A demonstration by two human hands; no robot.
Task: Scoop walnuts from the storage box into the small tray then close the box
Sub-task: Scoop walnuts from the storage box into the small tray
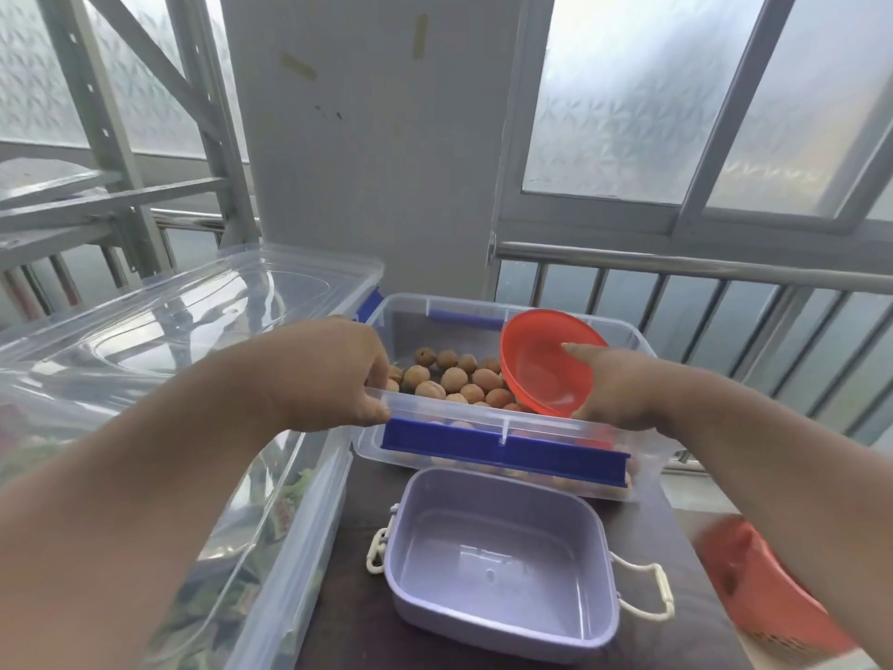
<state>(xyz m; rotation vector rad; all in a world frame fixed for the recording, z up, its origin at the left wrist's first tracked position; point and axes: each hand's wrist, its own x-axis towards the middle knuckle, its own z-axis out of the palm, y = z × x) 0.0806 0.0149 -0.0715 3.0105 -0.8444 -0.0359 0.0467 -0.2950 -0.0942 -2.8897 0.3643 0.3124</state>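
Note:
A clear storage box (642,348) with blue latches stands open on the dark table, with several brown walnuts (454,379) inside. My left hand (338,374) grips the box's near left rim. My right hand (616,389) holds a red bowl (546,369), tilted with its lower edge down among the walnuts at the box's right side. In front of the box sits the small lilac tray (502,548) with white loop handles, nothing in it.
A large clear bin with a lid (169,340) stands to the left, touching the table. A red basket (768,587) lies at the right edge. A metal railing (676,268) and windows are behind.

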